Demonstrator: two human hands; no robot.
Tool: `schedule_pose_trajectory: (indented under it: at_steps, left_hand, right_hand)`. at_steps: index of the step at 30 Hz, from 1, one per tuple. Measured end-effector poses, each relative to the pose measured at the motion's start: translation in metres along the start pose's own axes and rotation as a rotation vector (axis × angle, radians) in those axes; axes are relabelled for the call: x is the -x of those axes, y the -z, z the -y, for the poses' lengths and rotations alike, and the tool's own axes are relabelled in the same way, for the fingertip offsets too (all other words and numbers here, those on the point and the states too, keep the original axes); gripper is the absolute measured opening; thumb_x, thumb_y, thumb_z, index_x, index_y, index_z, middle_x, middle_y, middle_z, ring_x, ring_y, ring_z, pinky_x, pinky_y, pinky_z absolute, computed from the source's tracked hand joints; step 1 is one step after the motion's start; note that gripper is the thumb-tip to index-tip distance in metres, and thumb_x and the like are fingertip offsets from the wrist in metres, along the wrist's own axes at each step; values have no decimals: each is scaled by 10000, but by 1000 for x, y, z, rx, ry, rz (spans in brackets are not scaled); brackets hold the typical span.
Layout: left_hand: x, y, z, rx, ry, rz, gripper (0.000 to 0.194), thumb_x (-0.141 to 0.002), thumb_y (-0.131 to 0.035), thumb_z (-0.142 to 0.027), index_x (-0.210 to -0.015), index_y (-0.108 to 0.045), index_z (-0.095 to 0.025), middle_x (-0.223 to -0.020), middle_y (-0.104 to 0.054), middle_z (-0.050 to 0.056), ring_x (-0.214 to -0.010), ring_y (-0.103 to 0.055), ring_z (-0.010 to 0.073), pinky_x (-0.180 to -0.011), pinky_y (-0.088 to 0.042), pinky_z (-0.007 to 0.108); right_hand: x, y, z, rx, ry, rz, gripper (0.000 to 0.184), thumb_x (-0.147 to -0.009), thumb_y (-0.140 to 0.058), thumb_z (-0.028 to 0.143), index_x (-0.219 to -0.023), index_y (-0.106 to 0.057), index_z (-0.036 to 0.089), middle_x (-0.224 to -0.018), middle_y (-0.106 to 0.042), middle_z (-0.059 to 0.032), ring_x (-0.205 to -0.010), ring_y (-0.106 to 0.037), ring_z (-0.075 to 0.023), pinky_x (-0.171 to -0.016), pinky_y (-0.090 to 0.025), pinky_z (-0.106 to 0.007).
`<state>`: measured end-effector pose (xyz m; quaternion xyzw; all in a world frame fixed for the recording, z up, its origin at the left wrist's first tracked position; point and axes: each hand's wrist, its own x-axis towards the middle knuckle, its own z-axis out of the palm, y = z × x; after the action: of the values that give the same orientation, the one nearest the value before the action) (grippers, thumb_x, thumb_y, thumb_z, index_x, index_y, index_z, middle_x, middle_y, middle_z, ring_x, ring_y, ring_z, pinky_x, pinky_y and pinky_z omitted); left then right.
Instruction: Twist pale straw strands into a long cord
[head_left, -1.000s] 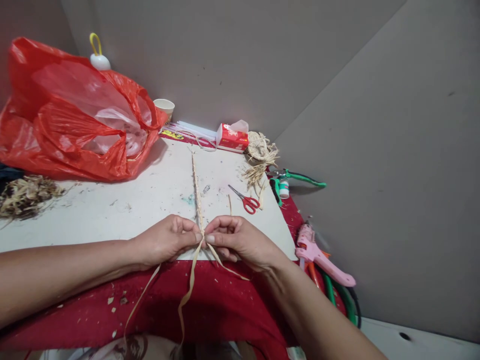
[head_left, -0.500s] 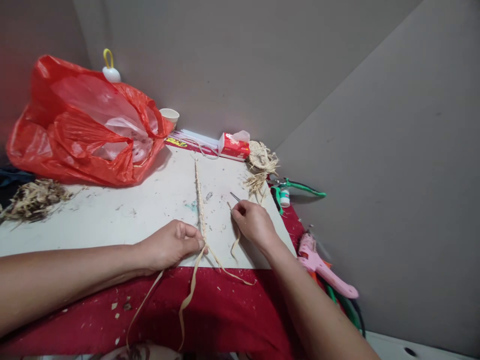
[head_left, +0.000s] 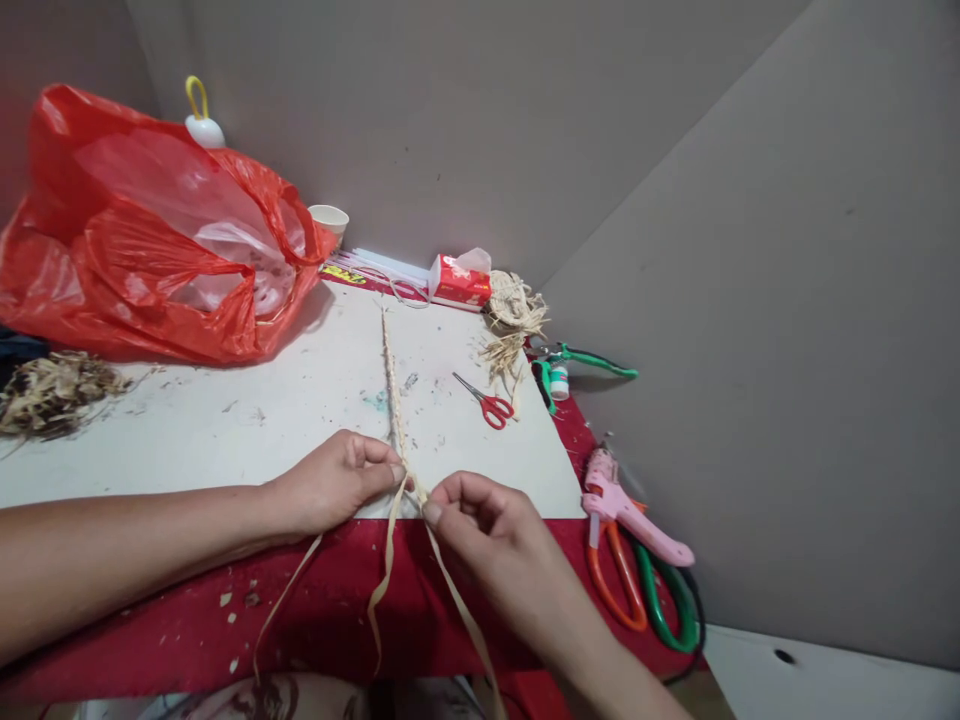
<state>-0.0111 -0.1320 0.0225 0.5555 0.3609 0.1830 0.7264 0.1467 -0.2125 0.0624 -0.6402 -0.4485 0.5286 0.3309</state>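
Observation:
A thin straw braid (head_left: pixel 391 385) runs up the white board from my fingers, its far end near the back. My left hand (head_left: pixel 337 483) pinches the braid's near end between thumb and fingertips. From there loose straw strands hang over the board's front edge. Close beside it, my right hand (head_left: pixel 491 520) pinches a pale straw strand (head_left: pixel 461 605) that joins the braid's end and trails down toward my lap. Red-handled scissors (head_left: pixel 491 402) lie on the board beyond my right hand, touched by neither hand.
A red plastic bag (head_left: pixel 150 260) and a heap of straw scraps (head_left: pixel 56 390) are at left. Behind stand a paper cup (head_left: pixel 330 222), a tissue pack (head_left: pixel 459 282) and a coiled straw braid (head_left: pixel 516 303). Green-handled pliers (head_left: pixel 596 360) and a pink glue gun (head_left: pixel 637 520) sit at right.
My right hand has moved from the scissors toward me and left, to the braid's end, bringing a straw strand there. The left hand keeps its pinch. The view has shifted slightly.

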Motion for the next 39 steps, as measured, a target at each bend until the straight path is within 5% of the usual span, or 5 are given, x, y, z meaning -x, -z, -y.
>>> schedule_pose_trajectory:
  at_steps: [18,24,33,36,39]
  left_hand:
    - [1,-2,5,12,-39,1,242,-817,-523,-284,-651,-587,-119,-464,-353,-83,-446,-244,44,-451,-208,181]
    - [-1,-2,9,-5,-72,10,267,-814,-529,-343,-733,-623,-106,-605,-523,-21,-551,-407,72,-542,-326,192]
    - [3,0,-1,-49,6,6,269,-808,-534,-378,-714,-583,-131,-449,-372,-81,-411,-233,44,-417,-194,179]
    - [2,3,-3,-11,-30,87,287,-802,-548,-394,-694,-577,-130,-532,-467,-48,-466,-313,52,-462,-253,179]
    - [0,8,-2,-49,-59,141,300,-810,-533,-409,-743,-609,-126,-608,-530,-21,-519,-368,67,-499,-286,184]
  right_hand:
    - [-27,-22,-20,29,111,-130,156,-717,-520,261,-609,-455,169,-536,-366,63,-494,-297,-74,-453,-244,-196]
    - [-28,-23,-23,228,205,-160,179,-737,-497,219,-581,-415,184,-503,-314,73,-472,-288,-75,-440,-236,-201]
    - [-23,3,-12,159,225,-112,216,-852,-499,369,-823,-552,161,-608,-449,37,-522,-406,-92,-491,-315,-212]
    - [-29,9,-11,78,131,98,320,-869,-476,419,-1078,-505,178,-621,-501,40,-476,-456,-100,-468,-328,-216]
    - [-39,11,-12,60,100,358,306,-873,-461,463,-861,-541,168,-562,-434,59,-450,-368,-77,-457,-285,-205]
